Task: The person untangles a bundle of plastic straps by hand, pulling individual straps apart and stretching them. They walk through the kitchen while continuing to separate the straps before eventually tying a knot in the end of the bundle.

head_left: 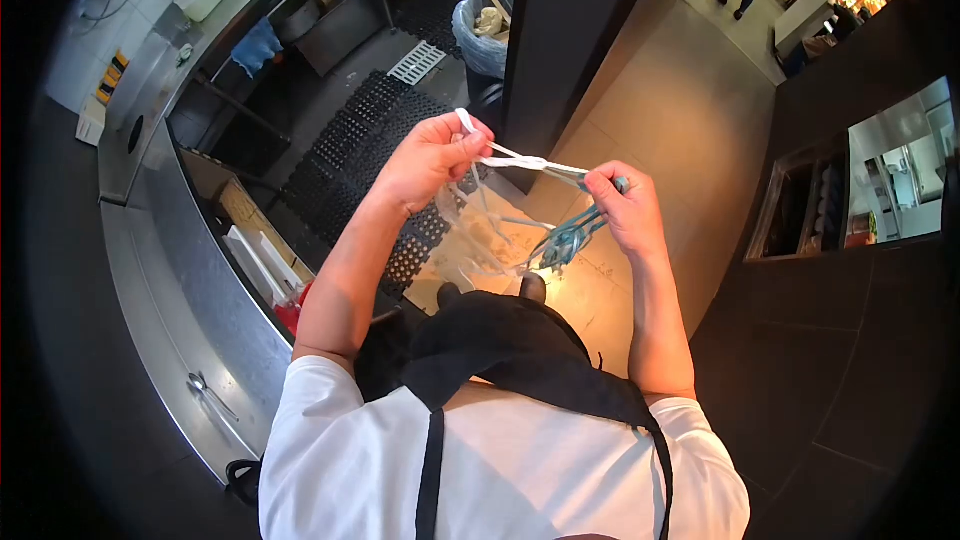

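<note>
Kitchen floor (660, 120) centre-right, steel desk (215, 340) down left side. Cord bundle (572, 240) at centre: white stretch pulled out, teal part hanging bunched, not untangled. Left grip (450, 152) pinches white strand; right grip (622, 205) pinches teal-white side.

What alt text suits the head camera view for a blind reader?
A left hand and right hand hold white strands between them, with blue-green strands hanging beside the right. Below are a black apron and white shirt; a metal counter stands left.
</note>
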The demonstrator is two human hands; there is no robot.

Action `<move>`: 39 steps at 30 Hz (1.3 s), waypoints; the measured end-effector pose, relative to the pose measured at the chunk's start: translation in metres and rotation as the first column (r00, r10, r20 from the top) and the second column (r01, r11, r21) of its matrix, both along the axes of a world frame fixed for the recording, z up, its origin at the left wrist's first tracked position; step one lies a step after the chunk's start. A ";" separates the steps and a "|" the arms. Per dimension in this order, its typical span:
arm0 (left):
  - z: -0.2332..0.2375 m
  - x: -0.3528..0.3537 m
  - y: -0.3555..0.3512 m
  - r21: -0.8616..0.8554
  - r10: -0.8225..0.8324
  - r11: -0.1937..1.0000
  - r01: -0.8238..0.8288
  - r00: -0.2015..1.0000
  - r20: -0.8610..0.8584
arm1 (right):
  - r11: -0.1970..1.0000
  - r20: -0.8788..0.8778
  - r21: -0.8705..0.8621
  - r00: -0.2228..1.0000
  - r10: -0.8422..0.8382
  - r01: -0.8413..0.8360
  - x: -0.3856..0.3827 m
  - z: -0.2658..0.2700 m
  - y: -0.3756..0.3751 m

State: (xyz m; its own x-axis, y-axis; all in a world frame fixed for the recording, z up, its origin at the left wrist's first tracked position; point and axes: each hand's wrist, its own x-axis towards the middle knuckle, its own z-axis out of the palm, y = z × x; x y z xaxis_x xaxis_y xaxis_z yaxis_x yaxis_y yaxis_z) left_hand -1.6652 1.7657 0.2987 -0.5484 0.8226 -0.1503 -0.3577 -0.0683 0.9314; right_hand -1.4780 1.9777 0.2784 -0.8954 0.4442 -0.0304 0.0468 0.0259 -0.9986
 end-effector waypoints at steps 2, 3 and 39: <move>-0.003 -0.003 -0.002 -0.017 0.013 1.000 -0.013 1.000 0.010 | 0.999 0.023 0.044 1.000 0.009 -0.010 0.001 -0.002 0.005; -0.005 -0.006 -0.003 -0.033 0.019 0.999 -0.019 1.000 0.009 | 0.998 0.035 0.067 0.999 0.014 -0.017 0.001 -0.003 0.006; -0.008 0.018 0.005 -0.360 -0.023 0.892 -0.274 0.768 -0.640 | 0.984 -0.062 -0.100 0.986 -0.154 0.147 0.001 -0.020 0.010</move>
